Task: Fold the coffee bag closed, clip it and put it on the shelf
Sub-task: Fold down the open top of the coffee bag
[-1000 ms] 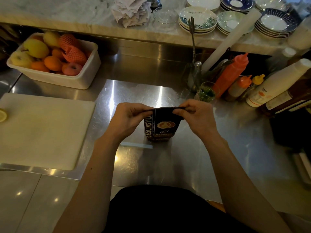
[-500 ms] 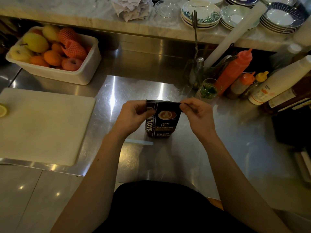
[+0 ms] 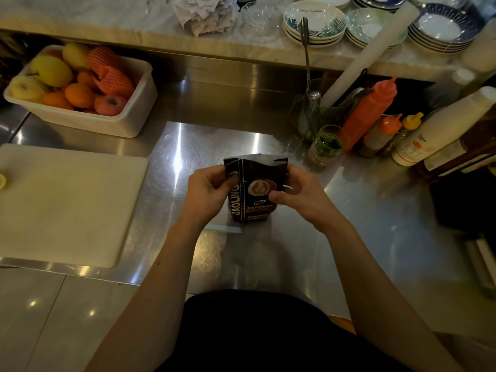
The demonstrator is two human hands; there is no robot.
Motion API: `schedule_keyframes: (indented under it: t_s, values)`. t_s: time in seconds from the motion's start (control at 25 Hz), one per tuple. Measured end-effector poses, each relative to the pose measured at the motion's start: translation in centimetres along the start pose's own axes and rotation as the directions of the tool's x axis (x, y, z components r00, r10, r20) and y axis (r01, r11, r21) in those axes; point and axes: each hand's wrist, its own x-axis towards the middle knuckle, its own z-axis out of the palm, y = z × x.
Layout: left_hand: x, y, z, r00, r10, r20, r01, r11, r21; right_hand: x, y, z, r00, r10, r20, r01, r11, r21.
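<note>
A dark coffee bag (image 3: pixel 253 193) with a latte picture and white lettering stands upright on the steel counter (image 3: pixel 362 210). Its top stands up unfolded, with the mouth showing. My left hand (image 3: pixel 208 191) pinches the bag's upper left edge. My right hand (image 3: pixel 300 196) grips its right side, thumb on the front. A pale blue strip, perhaps the clip (image 3: pixel 224 229), lies flat on the counter just in front of the bag, below my left wrist. A marble shelf (image 3: pixel 134 20) runs along the back.
A white cutting board (image 3: pixel 67 205) lies to the left and a tub of fruit (image 3: pixel 80 84) behind it. Sauce bottles (image 3: pixel 367 114), a small glass (image 3: pixel 324 146) and a utensil holder crowd the right rear. Stacked bowls (image 3: pixel 314 20) and crumpled cloth sit on the shelf.
The bag's folded-down top has come up and now stands open. Both hands have slid from the top edge down onto the bag's sides.
</note>
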Motion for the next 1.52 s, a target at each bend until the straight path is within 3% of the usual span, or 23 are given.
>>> schedule_keyframes:
  t_s: [0.16, 0.36, 0.44, 0.6, 0.8, 1.0, 1.12, 1.52]
  values:
    - [0.3, 0.3, 1.0, 1.000, 0.015, -0.014, -0.016, 0.998, -0.060, 1.5, 0.6, 1.8, 0.961, -0.075, -0.268, 0.036, 0.989, -0.146]
    - [-0.1, 0.1, 4.9, 0.958, -0.009, -0.286, 0.014, 1.000, 0.014, 2.5, 2.4, 5.2, 0.837, -0.111, -0.536, 0.016, 0.984, -0.179]
    - [0.1, -0.4, 5.7, 0.951, 0.025, -0.308, 0.000, 0.997, 0.080, 2.7, 3.1, 5.8, 0.796, -0.118, -0.593, -0.037, 0.969, -0.243]
    - [1.3, -0.8, 4.2, 0.977, 0.064, -0.203, -0.052, 0.997, 0.065, 3.3, 3.2, 4.8, 0.805, -0.149, -0.574, -0.052, 0.946, -0.319]
    - [1.5, -0.9, 1.3, 0.997, -0.039, 0.070, 0.049, 0.989, -0.143, 3.6, 2.8, 2.4, 0.912, -0.077, -0.404, -0.025, 0.970, -0.241]
    - [1.0, 0.0, -0.5, 0.964, -0.034, 0.265, 0.083, 0.980, -0.178, 2.3, 1.8, 0.8, 0.968, -0.009, -0.252, 0.016, 1.000, 0.026]
    - [0.7, 0.4, -0.5, 0.974, -0.052, 0.220, 0.090, 0.981, -0.170, 2.0, 1.4, 0.4, 0.977, 0.016, -0.212, -0.003, 0.998, 0.062]
    - [0.1, 0.1, -0.7, 0.996, -0.010, 0.084, 0.002, 0.995, 0.096, 1.4, 2.3, -0.1, 0.948, -0.050, -0.313, -0.005, 0.985, -0.171]
